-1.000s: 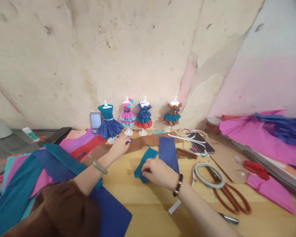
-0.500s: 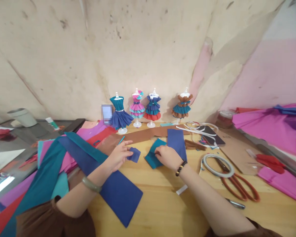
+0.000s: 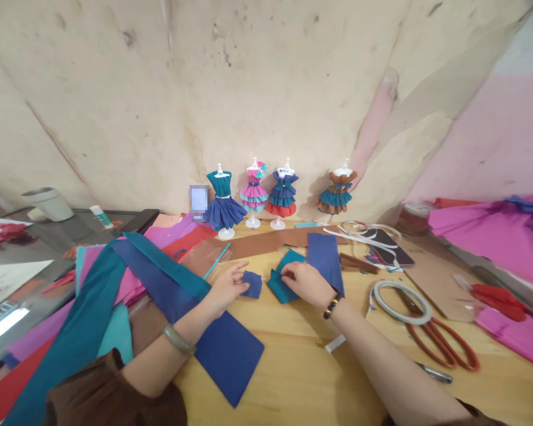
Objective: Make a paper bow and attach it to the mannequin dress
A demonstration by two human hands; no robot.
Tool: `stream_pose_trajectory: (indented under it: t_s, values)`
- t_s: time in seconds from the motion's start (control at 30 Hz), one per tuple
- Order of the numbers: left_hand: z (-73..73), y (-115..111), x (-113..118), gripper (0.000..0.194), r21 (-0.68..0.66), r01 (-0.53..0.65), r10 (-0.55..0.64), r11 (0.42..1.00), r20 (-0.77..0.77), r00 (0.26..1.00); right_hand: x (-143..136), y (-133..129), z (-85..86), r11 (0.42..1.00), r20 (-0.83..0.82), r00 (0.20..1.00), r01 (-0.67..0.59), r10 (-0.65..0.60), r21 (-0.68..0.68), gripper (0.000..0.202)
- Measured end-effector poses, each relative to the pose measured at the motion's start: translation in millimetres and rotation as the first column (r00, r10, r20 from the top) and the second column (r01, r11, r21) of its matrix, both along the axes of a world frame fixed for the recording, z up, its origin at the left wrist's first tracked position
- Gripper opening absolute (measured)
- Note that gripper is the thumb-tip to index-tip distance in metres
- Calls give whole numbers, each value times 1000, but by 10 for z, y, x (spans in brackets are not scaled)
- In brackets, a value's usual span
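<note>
The left grip pinches a blue square by its left edge; the right grip seemingly pinches a teal piece.

Place: a small craft workspace, with signs of sewing or paper-dressmaking; whether in a home or a shop you cannot tell. Your wooden surface serves as workbench, pushed towards a bare, stained wall. Finished pieces: four miniature dresses on white stands before you. Materials: overlapping coloured sheets on your left, white ribbons, brown board, pink heap on your right. Tools: orange-handled scissors, a white roll, an apparent glue stick. Handwork: a small blue piece at your left hand, a teal piece at your right hand.
</note>
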State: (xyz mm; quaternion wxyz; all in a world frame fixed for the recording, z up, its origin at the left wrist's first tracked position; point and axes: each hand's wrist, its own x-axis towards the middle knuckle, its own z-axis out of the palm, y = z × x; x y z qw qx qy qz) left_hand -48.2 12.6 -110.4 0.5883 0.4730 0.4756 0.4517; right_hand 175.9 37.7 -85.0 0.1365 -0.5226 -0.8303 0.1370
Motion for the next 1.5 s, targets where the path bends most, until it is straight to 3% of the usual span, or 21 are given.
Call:
stream_pose_trajectory:
  t_s: [0.23, 0.5, 0.67, 0.9, 1.07, 1.23, 1.33, 1.5]
  values:
    - [-54, 12, -14, 73, -21, 7, -7, 1000, 19, 1000, 63, 48, -56, 998, -63, 998, -14, 10, -58, 22]
    - [-64, 34, -35, 68, -22, 22, -23, 1000, -21, 1000, 324, 172, -53, 975, -154, 988, -52, 19, -214, 44]
    - [-70, 41, -39, 68, -41, 22, -22, 999, -6, 1000, 419, 196, 13, 983, -194, 980, -4, -32, -184, 36]
    - [-56, 20, -18, 71, -34, 53, -50, 998, 80, 996, 90, 23, 39, 989, -359, 933, -50, -3, -139, 30]
    - [42, -43, 36, 72, 38, 161, -164, 986, 101, 981, -189, -108, -77, 952, -648, 761, -214, 21, -220, 44]
    - [82, -75, 71, 71, 118, 176, -177, 977, 3, 984, -200, -136, -68, 944, -628, 778, -197, -12, -263, 25]
    - [71, -80, 76, 67, 171, 168, -151, 971, -105, 983, -178, -156, -6, 966, -581, 814, -163, 16, -202, 14]
    - [-9, -56, 47, 57, 241, 211, -126, 947, -328, 936, -134, -260, 117, 992, -462, 878, -113, 127, 57, 12]
